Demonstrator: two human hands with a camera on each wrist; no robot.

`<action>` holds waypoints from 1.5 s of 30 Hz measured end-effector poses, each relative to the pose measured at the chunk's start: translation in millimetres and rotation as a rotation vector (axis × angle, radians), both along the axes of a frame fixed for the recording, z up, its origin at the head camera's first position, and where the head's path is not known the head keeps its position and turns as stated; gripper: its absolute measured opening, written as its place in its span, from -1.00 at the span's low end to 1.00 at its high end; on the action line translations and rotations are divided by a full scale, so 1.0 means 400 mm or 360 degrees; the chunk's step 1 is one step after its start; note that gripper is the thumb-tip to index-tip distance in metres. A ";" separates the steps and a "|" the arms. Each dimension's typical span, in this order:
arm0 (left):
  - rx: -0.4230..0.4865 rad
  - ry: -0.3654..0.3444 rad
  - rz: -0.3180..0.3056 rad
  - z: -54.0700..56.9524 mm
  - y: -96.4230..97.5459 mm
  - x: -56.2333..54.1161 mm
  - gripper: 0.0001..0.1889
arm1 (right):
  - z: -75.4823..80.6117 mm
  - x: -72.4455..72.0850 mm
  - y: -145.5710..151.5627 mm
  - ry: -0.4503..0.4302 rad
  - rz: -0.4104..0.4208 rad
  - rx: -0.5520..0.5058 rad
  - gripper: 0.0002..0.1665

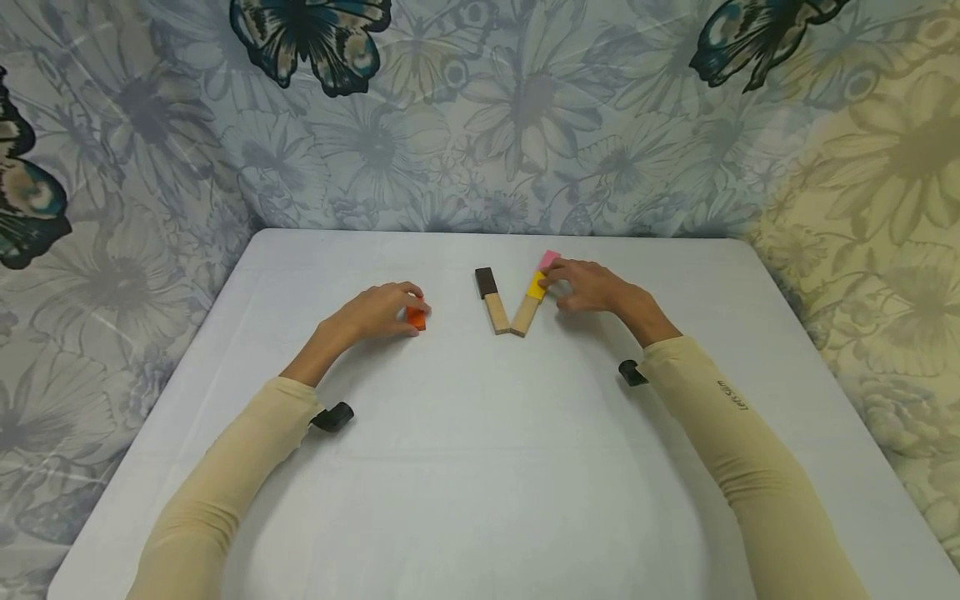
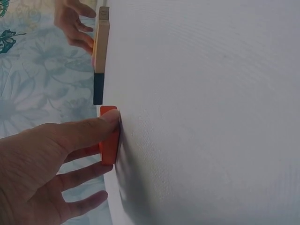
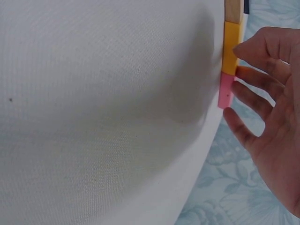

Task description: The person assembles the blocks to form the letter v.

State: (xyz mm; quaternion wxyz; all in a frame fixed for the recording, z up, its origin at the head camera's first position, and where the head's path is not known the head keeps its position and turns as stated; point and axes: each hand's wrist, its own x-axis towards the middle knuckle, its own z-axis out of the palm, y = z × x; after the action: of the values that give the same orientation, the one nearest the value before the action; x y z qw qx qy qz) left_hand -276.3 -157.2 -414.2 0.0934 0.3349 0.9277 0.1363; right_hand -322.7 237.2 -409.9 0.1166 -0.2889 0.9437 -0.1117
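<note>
My left hand (image 1: 378, 312) pinches an orange block (image 2: 109, 145) between thumb and fingers, low over the white table, left of the other blocks. Those form a V: a black block (image 1: 486, 282) and a plain wooden block (image 1: 497, 315) make its left arm. A second wooden block (image 1: 523, 318), a yellow block (image 1: 536, 288) and a pink block (image 1: 550, 258) run end to end along the right arm. My right hand (image 1: 592, 286) is beside the yellow and pink blocks, its fingers loosely bent. In the right wrist view its fingertips (image 3: 238, 50) lie along their outer edge.
The table (image 1: 480, 483) has a white cover. Flower-patterned cloth (image 1: 525, 125) with butterflies rises behind it and along both sides. Black wrist devices (image 1: 333, 417) show beneath both sleeves.
</note>
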 end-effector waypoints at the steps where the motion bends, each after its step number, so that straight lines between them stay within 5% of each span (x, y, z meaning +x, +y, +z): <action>1: -0.0001 0.0002 0.0004 0.001 0.000 0.001 -0.61 | 0.001 0.000 -0.001 -0.0004 -0.0006 -0.0002 -0.38; 22: 0.0041 0.0097 0.0001 0.042 0.054 -0.021 -0.55 | 0.008 0.002 0.006 -0.0024 -0.0013 0.0012 -0.36; 30: 0.0112 0.0169 0.0011 0.045 0.104 -0.061 -0.53 | 0.002 0.001 0.009 -0.0024 -0.0018 -0.0006 -0.37; 45: 0.0307 0.0140 0.0130 0.036 0.177 -0.130 -0.46 | -0.003 0.008 0.006 -0.0044 -0.0021 -0.0068 -0.37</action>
State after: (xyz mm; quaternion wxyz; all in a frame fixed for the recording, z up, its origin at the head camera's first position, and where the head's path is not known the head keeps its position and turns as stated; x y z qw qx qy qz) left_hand -328.1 -86.3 -399.9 0.0144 0.3098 0.9263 0.2139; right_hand -319.6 239.6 -411.0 0.1228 -0.2834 0.9412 -0.1366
